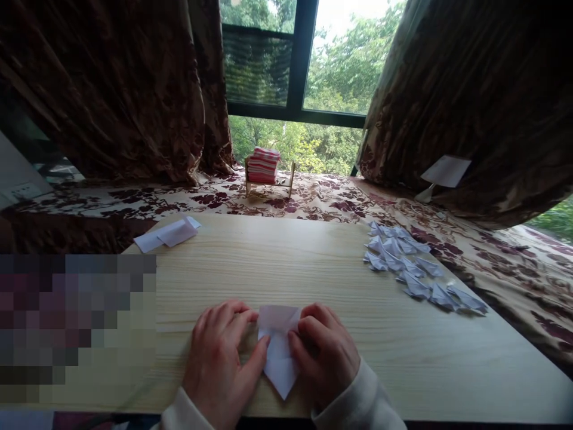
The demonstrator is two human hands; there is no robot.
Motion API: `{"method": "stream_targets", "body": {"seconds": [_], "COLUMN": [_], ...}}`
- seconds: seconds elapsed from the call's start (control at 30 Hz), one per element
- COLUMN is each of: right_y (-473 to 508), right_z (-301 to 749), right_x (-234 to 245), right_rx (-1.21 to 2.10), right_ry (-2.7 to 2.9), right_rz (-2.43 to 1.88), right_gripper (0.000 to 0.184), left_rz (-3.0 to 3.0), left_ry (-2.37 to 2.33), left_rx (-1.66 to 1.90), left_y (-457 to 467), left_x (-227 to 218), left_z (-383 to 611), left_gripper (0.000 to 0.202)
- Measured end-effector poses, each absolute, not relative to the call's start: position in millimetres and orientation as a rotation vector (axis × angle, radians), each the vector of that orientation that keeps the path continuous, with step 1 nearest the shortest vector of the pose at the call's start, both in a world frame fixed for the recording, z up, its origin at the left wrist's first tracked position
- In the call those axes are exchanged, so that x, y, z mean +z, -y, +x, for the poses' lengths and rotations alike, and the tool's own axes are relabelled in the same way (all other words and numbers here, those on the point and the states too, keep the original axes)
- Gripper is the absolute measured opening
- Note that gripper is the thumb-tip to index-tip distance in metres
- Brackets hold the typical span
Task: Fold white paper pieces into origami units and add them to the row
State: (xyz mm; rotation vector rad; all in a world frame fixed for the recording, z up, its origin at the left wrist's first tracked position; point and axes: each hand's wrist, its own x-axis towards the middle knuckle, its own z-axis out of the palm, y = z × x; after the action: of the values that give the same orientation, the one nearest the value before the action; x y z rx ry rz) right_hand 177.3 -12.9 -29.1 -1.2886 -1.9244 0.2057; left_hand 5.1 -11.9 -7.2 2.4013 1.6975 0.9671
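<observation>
A small sheet of white paper is in front of me at the near side of the table, its lower end folded to a point toward me. My left hand grips its left edge between thumb and fingers. On the right edge, my right hand pinches the paper with curled fingers, the thumb lying along the side. The paper's upper end tilts up slightly between both hands. Several folded white paper pieces with pointed ends lie in rows at the right of the table.
White paper strips lie at the table's far left corner. Behind, a floral-covered ledge holds a small rack with striped pink cloths. A white card on a stand is at the right. The lower left is pixelated.
</observation>
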Motion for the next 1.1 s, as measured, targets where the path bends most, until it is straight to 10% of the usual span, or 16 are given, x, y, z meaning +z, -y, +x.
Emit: {"method": "stream_targets", "body": {"seconds": [1.1], "right_y": [14.0], "right_z": [176.4], "right_x": [-31.7], "right_rx": [0.015], "right_ry": [1.872], "right_rz": [-1.343], "right_gripper": [0.015], "left_rz": [2.293], "left_ry": [-1.607], "left_rx": [1.057], "left_y": [14.9], "left_x": [-9.4], "left_z": [13.6], "left_gripper": [0.018]}}
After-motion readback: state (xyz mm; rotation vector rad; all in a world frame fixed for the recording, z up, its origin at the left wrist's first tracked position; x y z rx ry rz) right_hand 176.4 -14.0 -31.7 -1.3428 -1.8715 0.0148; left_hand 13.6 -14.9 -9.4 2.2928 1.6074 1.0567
